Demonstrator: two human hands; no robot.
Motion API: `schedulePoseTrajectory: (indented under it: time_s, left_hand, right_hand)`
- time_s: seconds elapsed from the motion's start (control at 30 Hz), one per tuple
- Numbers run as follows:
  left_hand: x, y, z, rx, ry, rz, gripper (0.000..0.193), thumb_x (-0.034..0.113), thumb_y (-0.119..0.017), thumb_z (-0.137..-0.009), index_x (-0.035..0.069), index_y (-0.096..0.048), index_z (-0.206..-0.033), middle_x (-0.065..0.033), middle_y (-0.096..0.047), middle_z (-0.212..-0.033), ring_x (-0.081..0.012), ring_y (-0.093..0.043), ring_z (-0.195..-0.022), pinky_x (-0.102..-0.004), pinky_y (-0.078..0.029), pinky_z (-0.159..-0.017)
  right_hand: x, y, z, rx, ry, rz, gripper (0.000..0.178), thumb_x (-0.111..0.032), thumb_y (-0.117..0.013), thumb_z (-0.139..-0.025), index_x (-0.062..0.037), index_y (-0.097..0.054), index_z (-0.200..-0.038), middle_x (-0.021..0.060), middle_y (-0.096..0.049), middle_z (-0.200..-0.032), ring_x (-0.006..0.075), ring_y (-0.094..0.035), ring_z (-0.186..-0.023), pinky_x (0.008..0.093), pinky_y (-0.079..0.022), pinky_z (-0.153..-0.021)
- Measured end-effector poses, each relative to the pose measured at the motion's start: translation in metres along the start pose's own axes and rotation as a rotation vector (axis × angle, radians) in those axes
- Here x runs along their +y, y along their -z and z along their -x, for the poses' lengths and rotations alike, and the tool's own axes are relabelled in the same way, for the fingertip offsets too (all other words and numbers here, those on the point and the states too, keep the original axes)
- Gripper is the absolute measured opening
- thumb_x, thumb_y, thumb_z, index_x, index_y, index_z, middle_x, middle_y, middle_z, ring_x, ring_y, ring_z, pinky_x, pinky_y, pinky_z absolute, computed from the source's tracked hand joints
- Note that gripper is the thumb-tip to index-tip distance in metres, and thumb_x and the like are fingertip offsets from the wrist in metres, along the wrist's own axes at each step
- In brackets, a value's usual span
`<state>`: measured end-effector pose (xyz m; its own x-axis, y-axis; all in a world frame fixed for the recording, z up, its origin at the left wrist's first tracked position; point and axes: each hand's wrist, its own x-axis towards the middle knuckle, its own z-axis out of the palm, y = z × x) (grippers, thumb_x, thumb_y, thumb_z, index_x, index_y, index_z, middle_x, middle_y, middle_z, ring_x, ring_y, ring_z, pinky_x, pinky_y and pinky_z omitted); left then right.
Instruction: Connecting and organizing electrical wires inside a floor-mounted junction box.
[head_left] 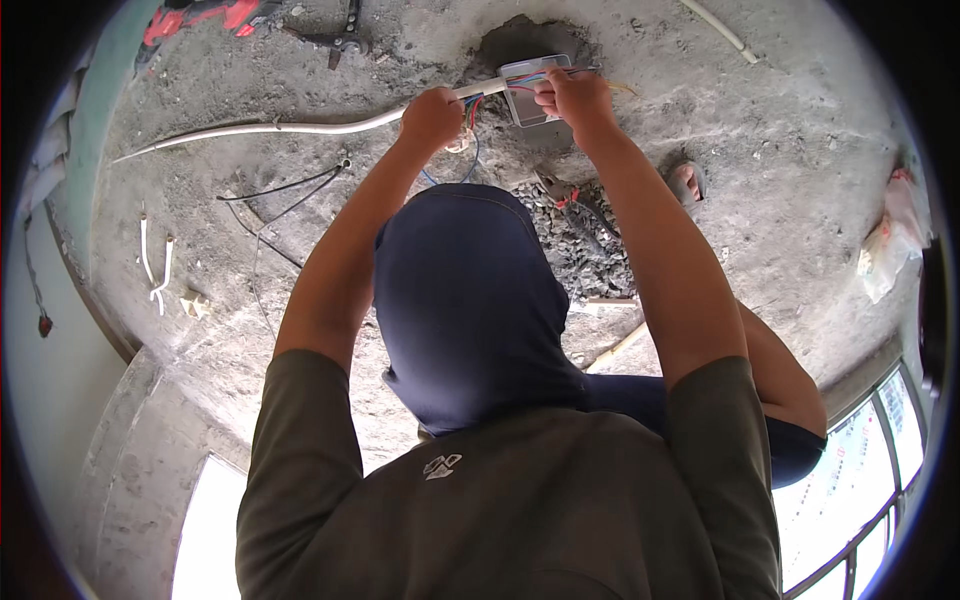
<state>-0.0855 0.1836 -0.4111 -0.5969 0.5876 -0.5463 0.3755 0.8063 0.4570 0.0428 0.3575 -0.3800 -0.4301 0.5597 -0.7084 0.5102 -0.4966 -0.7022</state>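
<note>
My left hand [432, 118] is closed round a long white conduit [330, 128], close to the end where coloured wires come out. Below it, loops of blue wire [477, 152] and a red wire hang down. My right hand [577, 102] is closed, pinching thin coloured wires [527, 80] over a pale rectangular electrical box [526, 108]. A yellow wire [622, 88] sticks out past my right fingers. Dark, damp-looking mortar [530, 40] surrounds the box. My fingertips are partly hidden, so exactly which wires they grip is unclear.
My bent knee [470, 290] rises between my arms. Pliers [568, 198] lie on gravel rubble [600, 262]. A red power tool [205, 18] and a dark hand tool [338, 40] lie far left. Black cable [283, 190], conduit offcuts [160, 265] and a plastic bag [885, 245] are around.
</note>
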Motion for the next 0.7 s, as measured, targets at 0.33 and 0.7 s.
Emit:
schedulePoseTrajectory:
  time_s: [0.33,0.7]
  left_hand:
    - [0.000,0.022,-0.027,-0.037,-0.182,-0.169,0.029,0.038,-0.064,-0.080,0.009,-0.067,-0.084,-0.0132,-0.064,-0.079,-0.0305,-0.063,-0.079,-0.0419,-0.048,-0.071]
    - [0.007,0.016,-0.032,-0.034,-0.025,-0.151,0.027,0.037,-0.068,-0.076,0.010,-0.068,-0.081,-0.0127,-0.065,-0.080,-0.0297,-0.063,-0.081,-0.0424,-0.048,-0.071]
  right_hand:
    - [0.002,0.007,0.002,-0.014,-0.052,0.058,0.026,-0.024,-0.059,-0.085,0.0016,-0.066,-0.084,0.0081,-0.068,-0.073,0.0142,-0.067,-0.065,0.0253,-0.051,-0.053]
    - [-0.001,-0.005,0.011,-0.061,-0.020,0.077,0.030,-0.026,-0.055,-0.087,0.0016,-0.065,-0.083,0.0098,-0.067,-0.071,0.0150,-0.067,-0.063,0.0257,-0.051,-0.059]
